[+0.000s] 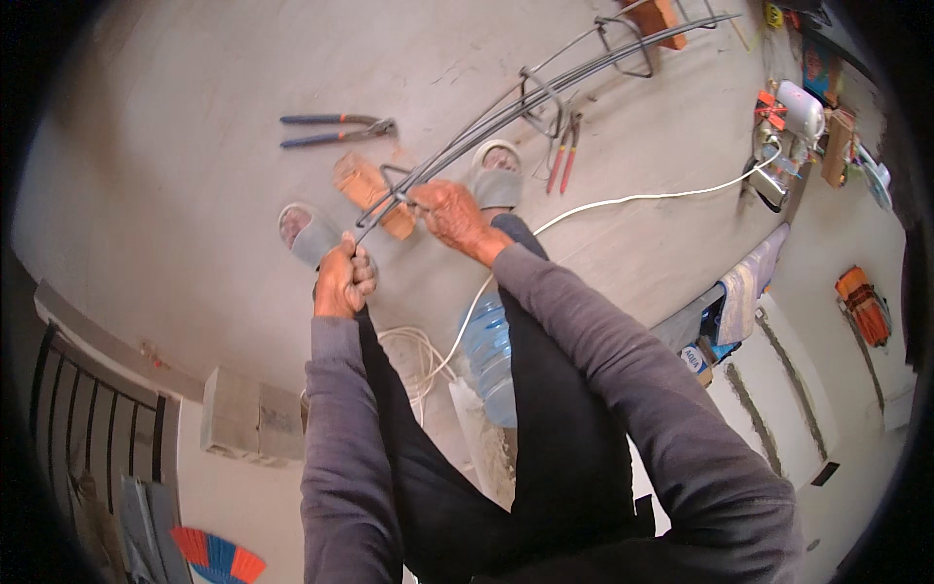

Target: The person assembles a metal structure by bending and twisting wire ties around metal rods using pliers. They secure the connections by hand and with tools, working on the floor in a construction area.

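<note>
A long rebar cage (506, 115) of steel rods and bent stirrups slants from my hands toward the upper right. My right hand (455, 222) is closed on a stirrup near the cage's close end. Just left of it, my left hand (342, 280) makes a fist at the tip of a rod, apparently around it. An orange brick (358, 179) lies under this end, and another brick (657, 19) stands beneath the far end. Blue-handled nippers (316, 120) lie left of the cage, and red-handled pliers (564, 161) lie right of it.
My sandalled feet (309, 234) flank the near brick. A white cable (623, 198) crosses the floor from a coil between my legs, beside a blue water bottle (489, 360). Tools and a white tank (801, 109) stand at right. Concrete blocks (233, 414) and a black railing (92, 404) are at left.
</note>
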### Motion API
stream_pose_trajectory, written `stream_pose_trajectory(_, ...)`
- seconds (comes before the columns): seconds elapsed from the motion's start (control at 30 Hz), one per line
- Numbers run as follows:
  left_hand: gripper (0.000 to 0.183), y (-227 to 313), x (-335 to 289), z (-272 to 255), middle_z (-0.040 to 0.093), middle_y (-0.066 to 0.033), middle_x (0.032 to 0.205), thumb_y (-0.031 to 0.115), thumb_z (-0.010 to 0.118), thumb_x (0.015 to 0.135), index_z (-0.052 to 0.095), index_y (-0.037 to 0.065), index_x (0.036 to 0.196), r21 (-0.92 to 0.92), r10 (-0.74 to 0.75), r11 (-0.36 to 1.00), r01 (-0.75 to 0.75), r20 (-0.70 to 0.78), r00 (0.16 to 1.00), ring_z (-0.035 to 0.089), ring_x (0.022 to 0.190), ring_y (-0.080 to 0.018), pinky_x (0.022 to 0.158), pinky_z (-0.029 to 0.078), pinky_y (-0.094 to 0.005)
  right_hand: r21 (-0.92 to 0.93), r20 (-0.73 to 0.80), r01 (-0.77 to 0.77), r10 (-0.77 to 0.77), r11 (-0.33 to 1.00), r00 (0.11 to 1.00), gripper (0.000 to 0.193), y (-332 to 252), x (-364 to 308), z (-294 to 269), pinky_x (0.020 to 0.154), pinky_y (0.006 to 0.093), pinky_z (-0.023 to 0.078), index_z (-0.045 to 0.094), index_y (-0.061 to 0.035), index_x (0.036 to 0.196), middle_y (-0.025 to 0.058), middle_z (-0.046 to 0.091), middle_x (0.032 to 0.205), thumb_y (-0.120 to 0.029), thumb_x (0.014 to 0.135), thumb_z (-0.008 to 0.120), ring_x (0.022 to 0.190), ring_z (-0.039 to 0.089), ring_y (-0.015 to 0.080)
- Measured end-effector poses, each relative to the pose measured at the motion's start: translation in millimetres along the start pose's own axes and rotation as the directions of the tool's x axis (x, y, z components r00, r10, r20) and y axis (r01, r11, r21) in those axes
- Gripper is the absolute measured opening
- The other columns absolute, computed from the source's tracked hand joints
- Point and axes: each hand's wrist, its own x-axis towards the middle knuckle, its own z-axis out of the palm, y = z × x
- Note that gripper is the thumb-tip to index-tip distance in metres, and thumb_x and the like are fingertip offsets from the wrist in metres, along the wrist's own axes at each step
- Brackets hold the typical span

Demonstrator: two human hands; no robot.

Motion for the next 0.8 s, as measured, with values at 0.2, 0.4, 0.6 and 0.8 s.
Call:
stream_pose_trajectory(0.2,0.038,-24.1,-12.9,18.8,0.038,0.0047,0.059,0.040,0.045,0.106,0.052,0.008,0.086,0.221,0.341,0.928,-0.299,-0.186,0.921,0.035,0.044,-0.0079,0.037,0.029,-0.0264,0.021,0.065,-0.155,0.153,0.988,0.986,0.014,-7.8,-5.4,-3.8,0.070,0.0490,0.051,0.066,-0.0055,0.097,0.0185,0.065,0.078,-0.013,0.085,0.061,0.079,0.066,0.0389)
stream_pose_trajectory(0.4,0.033,-39.7,-14.0,11.1,0.050,0.0019,0.065,0.035,0.050,0.105,0.060,0.004,0.100,0.212,0.537,0.834,-0.510,-0.098,0.838,0.046,0.049,-0.0091,0.040,0.039,-0.0257,0.060,0.140,-0.231,0.221,0.971,0.965,0.019,-15.3,-2.7,-9.4,0.071,0.0488,0.050,0.068,-0.0073,0.103,0.0195,0.066,0.081,-0.016,0.087,0.062,0.080,0.066,0.0393)
stream_pose_trajectory(0.6,0.031,-40.9,-17.2,10.0,0.046,0.0033,0.064,0.036,0.054,0.105,0.056,0.006,0.098,0.086,0.457,0.889,-0.449,-0.104,0.884,0.044,0.048,-0.0092,0.040,0.038,-0.0253,0.063,0.081,-0.211,0.205,0.976,0.975,0.017,-7.6,-5.7,-1.5,0.071,0.0499,0.051,0.068,-0.0078,0.099,0.0187,0.065,0.078,-0.013,0.084,0.063,0.080,0.066,0.0398)
stream_pose_trajectory(0.8,0.037,-37.9,-32.5,24.2,0.033,0.0064,0.057,0.043,0.048,0.106,0.051,0.010,0.088,0.062,0.382,0.924,-0.377,-0.180,0.906,0.030,0.042,-0.0068,0.038,0.029,-0.0256,0.054,-0.172,-0.158,0.165,0.986,0.971,0.020,-7.5,-11.5,-55.6,0.080,0.0459,0.052,0.069,-0.0065,0.101,0.0150,0.067,0.097,-0.009,0.084,0.059,0.095,0.064,0.0336)
